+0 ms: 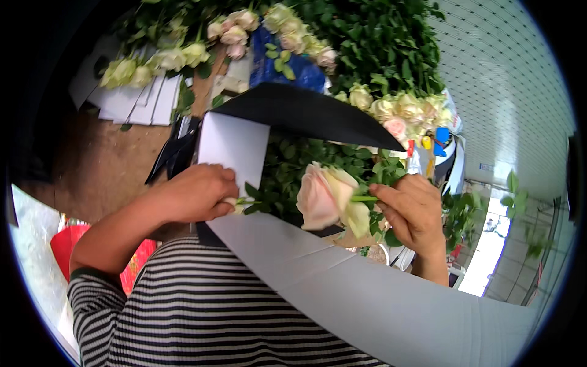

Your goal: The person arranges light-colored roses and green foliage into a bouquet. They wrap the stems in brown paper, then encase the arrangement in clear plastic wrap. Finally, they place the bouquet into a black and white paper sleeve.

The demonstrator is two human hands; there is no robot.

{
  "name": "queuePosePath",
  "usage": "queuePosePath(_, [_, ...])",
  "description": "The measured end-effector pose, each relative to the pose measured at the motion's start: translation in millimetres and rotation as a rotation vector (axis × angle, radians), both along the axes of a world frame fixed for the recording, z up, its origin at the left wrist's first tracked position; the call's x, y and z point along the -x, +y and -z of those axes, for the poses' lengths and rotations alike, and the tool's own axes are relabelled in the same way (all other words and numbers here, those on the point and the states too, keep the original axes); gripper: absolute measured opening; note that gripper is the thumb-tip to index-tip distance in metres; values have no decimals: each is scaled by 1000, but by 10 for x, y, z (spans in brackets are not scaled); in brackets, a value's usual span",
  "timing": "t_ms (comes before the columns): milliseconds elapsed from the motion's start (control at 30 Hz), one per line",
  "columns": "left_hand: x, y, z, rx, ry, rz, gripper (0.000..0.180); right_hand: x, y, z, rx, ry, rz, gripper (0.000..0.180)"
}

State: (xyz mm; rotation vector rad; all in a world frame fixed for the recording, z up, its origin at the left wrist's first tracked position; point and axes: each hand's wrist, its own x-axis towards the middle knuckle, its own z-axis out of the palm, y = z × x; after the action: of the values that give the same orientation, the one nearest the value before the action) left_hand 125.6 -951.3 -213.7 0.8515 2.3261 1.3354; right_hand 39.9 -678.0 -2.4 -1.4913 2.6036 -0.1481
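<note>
My right hand [411, 211] pinches the green stem of a pale pink and cream rose [319, 197]. Its large bloom points left, and leaves hang beside the hand. Curled at the left, my left hand [205, 191] closes around a pale bloom [231, 202], mostly covered by the fingers, whose green stem and leaves reach to the right. Both hands are over a folded board [234, 147], white inside with a curved black flap [306, 107] at its far side. Green leaves fill the space between its walls.
A long pale grey board flap [391, 284] stretches across in front of my striped shirt. Cream and pink roses [406, 110] with dense foliage lie beyond the black flap. At the far left, more roses [168, 59] rest by white cards [143, 101] on a brown tabletop [92, 165].
</note>
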Motion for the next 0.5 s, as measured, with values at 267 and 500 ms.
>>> queuePosePath(267, [-192,-38,102,-3,55,-128,19,-211,-193,1739,258,-608,237,23])
queuePosePath(500, [-218,-154,26,65,-201,-134,27,-186,-211,1897,66,-537,178,34])
